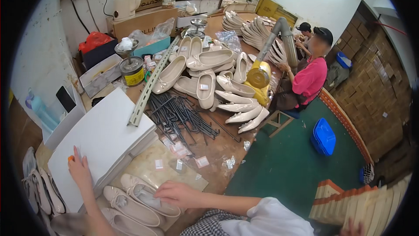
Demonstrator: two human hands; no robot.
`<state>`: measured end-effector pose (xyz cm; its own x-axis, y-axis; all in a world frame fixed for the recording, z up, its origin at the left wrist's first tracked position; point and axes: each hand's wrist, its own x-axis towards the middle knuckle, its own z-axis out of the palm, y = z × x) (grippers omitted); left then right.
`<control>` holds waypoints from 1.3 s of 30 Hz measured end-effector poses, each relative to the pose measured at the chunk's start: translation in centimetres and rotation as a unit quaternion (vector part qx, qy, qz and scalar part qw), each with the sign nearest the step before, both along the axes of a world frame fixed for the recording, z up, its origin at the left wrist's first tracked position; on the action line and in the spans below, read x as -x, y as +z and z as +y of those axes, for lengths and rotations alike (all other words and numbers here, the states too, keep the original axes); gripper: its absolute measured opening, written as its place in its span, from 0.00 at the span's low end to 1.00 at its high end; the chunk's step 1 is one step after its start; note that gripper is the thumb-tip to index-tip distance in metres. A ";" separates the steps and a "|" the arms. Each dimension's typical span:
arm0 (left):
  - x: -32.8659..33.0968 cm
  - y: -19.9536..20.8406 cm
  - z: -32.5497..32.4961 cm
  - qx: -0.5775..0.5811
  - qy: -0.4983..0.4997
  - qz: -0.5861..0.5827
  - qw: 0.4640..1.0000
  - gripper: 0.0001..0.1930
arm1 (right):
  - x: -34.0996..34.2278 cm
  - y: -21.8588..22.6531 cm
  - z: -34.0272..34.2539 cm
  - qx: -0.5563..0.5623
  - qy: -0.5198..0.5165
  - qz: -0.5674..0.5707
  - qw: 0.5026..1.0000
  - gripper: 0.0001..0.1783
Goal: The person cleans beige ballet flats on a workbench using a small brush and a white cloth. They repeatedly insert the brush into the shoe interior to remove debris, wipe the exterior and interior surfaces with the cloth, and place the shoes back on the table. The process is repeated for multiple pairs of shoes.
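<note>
My left hand (pixel 80 171) lies on a stack of large white sheets (pixel 102 127), its index finger stretched out. A small orange piece (pixel 70 159) shows at its fingers; whether it is worn or held is unclear. My right hand (pixel 178 194) is closed at the opening of a beige flat shoe (pixel 168 210), its fingertips over the inner edge. Pale, crumpled filling (pixel 148 198) shows inside that shoe, beside the fingers. Left of it lies another beige flat shoe (pixel 131 207) with a bow, and a third (pixel 120 223) sits below, partly behind my left forearm.
A pile of beige flats (pixel 206 88), black hooked rods (pixel 181 116) and a perforated metal strip (pixel 152 85) occupy the table. Small labels (pixel 201 162) lie nearby. A person in pink (pixel 307 79) sits beyond. Blue baskets (pixel 323 136) stand on the green floor. Another hand (pixel 352 228) shows lower right.
</note>
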<state>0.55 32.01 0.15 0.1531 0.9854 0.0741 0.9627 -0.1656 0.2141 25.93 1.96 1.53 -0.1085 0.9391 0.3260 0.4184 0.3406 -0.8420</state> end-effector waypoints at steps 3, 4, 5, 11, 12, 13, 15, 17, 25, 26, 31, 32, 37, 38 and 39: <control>0.9 -0.3 1.3 0.026 -0.058 -0.025 0.998 0.31 | 0.7 1.0 1.0 0.007 -0.002 0.067 0.998 0.20; 0.4 0.3 0.7 0.022 -0.064 0.024 0.997 0.31 | 0.8 1.6 1.0 0.026 -0.008 0.112 0.993 0.22; -0.3 1.4 -0.1 0.017 -0.068 0.073 0.995 0.31 | 0.9 2.0 1.0 0.045 -0.013 0.156 0.987 0.23; 1.5 -3.2 0.8 -0.301 -0.017 0.075 0.951 0.27 | 0.8 2.5 0.7 0.108 0.034 0.114 0.987 0.26; 0.0 -1.9 0.1 -0.255 -0.025 0.033 0.966 0.26 | 0.6 2.2 0.4 0.102 0.023 0.124 0.987 0.28; -1.2 -0.4 -0.7 -0.188 -0.034 -0.020 0.981 0.25 | 0.4 1.5 0.3 0.096 0.014 0.133 0.986 0.30; -1.4 1.0 -2.6 -0.214 -0.088 -0.088 0.969 0.19 | 0.7 1.5 0.4 0.108 0.025 0.219 0.969 0.35; -5.0 5.2 -9.4 -0.231 -0.127 -0.191 0.946 0.09 | 0.4 1.8 0.4 0.153 0.036 0.363 0.918 0.39; -1.0 5.0 -28.0 -0.113 -0.251 -0.423 0.863 0.09 | 6.4 3.0 2.7 0.483 0.139 0.566 0.653 0.24; -0.5 5.0 -28.2 -0.071 -0.219 -0.468 0.853 0.08 | 7.5 3.2 2.6 0.466 0.195 0.520 0.689 0.24; 3.2 6.3 -29.3 -0.087 0.099 -0.405 0.905 0.18 | 9.2 2.5 4.4 0.163 0.326 0.107 0.925 0.38; 3.4 7.2 -28.7 -0.029 0.216 -0.445 0.869 0.19 | 10.4 4.6 3.1 0.126 0.299 0.072 0.943 0.38; 3.8 3.3 -29.7 -0.065 0.117 -0.506 0.852 0.18 | 14.1 4.7 3.9 0.045 0.282 -0.084 0.955 0.37; 4.4 3.0 -29.8 -0.043 0.109 -0.503 0.856 0.18 | 13.3 3.7 5.3 0.086 0.263 -0.055 0.959 0.36; 5.1 2.6 -29.9 -0.021 0.101 -0.498 0.861 0.17 | 12.8 2.8 6.2 0.128 0.244 -0.024 0.961 0.35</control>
